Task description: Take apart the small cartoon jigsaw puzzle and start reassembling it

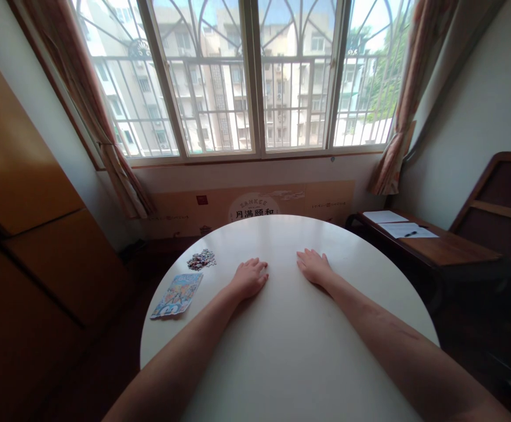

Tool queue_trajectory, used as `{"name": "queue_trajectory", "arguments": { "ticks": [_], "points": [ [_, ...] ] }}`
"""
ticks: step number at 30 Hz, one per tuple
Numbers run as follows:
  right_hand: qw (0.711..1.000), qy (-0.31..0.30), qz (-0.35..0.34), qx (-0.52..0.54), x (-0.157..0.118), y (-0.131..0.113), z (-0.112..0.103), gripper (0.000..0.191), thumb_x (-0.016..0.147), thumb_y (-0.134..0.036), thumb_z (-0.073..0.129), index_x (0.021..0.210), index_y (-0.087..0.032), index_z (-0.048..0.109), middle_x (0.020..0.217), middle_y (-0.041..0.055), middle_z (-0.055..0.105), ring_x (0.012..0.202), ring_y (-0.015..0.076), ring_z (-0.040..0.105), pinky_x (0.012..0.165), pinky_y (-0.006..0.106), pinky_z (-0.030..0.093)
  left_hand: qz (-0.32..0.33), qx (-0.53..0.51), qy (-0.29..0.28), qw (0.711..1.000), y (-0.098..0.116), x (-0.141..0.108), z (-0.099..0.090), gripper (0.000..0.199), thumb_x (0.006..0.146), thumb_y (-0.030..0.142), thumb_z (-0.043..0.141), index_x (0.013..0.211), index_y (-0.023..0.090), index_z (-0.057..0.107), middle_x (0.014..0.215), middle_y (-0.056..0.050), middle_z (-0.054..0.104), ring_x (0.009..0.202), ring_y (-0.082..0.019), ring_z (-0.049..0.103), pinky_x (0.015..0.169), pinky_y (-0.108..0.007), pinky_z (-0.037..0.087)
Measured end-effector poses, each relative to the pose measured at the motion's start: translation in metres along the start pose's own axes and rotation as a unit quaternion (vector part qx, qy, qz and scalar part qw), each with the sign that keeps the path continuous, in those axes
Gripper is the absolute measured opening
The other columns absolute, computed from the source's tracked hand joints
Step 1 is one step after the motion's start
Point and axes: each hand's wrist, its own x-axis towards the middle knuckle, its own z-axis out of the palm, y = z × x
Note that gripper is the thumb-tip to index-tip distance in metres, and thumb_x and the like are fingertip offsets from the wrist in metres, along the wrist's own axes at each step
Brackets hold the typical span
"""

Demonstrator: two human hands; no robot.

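Note:
My left hand (249, 277) lies palm down on the round white table (277, 351), fingers stretched out and holding nothing. Across from it, my right hand (314, 266) also rests flat on the tabletop with its fingers extended. A gap of bare tabletop separates the two. To the left of my left hand is a small heap of what look like jigsaw puzzle pieces (201, 259). Just nearer to me than the heap lies a colourful blue printed packet (177, 296), close to the table's left edge. Neither hand touches the pieces or the packet.
A wooden bench (453, 246) on the right carries white papers (407, 230) and a dark pen (411, 234). Beyond the table stands a printed tan panel (330, 196) below a barred window (255, 88). A wooden cabinet (27, 193) is at the left.

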Motion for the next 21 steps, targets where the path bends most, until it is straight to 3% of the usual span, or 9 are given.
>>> {"name": "queue_trajectory", "arguments": {
  "ticks": [9, 12, 16, 18, 21],
  "points": [
    [1.0, -0.012, 0.007, 0.002, -0.001, -0.001, -0.002, 0.043, 0.098, -0.038, 0.062, 0.136, -0.02, 0.055, 0.143, 0.012, 0.052, 0.125, 0.0301, 0.055, 0.103, 0.055, 0.047, 0.003, -0.013, -0.002, 1.0, 0.0, -0.001, 0.0, 0.05, 0.098, 0.044, 0.043, 0.143, 0.024, 0.052, 0.155, -0.013, 0.045, 0.144, -0.03, 0.039, 0.117, -0.05, 0.031],
    [1.0, -0.016, 0.008, 0.0, 0.0, -0.001, -0.002, 0.043, 0.098, -0.038, 0.062, 0.137, -0.02, 0.055, 0.144, 0.0121, 0.052, 0.126, 0.0306, 0.054, 0.104, 0.056, 0.046, 0.014, -0.028, -0.009, 0.999, 0.0, -0.004, -0.009, 0.049, 0.095, 0.042, 0.049, 0.14, 0.023, 0.056, 0.153, -0.012, 0.049, 0.142, -0.029, 0.043, 0.117, -0.045, 0.033],
    [1.0, -0.018, 0.003, -0.003, 0.001, 0.0, 0.0, 0.044, 0.098, -0.038, 0.062, 0.137, -0.02, 0.055, 0.144, 0.0121, 0.051, 0.126, 0.0309, 0.054, 0.104, 0.056, 0.046, 0.015, -0.055, -0.025, 0.998, -0.01, -0.016, -0.039, 0.032, 0.089, 0.036, 0.058, 0.115, 0.027, 0.072, 0.126, -0.002, 0.07, 0.117, -0.02, 0.064, 0.1, -0.025, 0.046],
    [1.0, -0.018, 0.001, -0.004, 0.001, 0.0, 0.001, 0.044, 0.098, -0.038, 0.062, 0.138, -0.02, 0.055, 0.144, 0.0122, 0.052, 0.126, 0.0309, 0.054, 0.104, 0.056, 0.046, -0.033, -0.055, -0.012, 0.998, -0.023, -0.024, -0.06, 0.029, 0.091, 0.039, 0.054, 0.103, 0.025, 0.076, 0.109, -0.003, 0.076, 0.103, -0.021, 0.068, 0.089, -0.026, 0.05],
    [1.0, -0.021, 0.002, -0.003, 0.0, 0.0, 0.001, 0.045, 0.098, -0.038, 0.062, 0.138, -0.02, 0.054, 0.145, 0.0122, 0.05, 0.128, 0.0314, 0.053, 0.105, 0.057, 0.045, -0.161, -0.027, 0.04, 0.986, -0.053, -0.038, -0.094, 0.038, 0.094, 0.046, 0.046, 0.101, 0.021, 0.074, 0.103, -0.008, 0.076, 0.098, -0.026, 0.068, 0.083, -0.031, 0.05]
  ]
}}
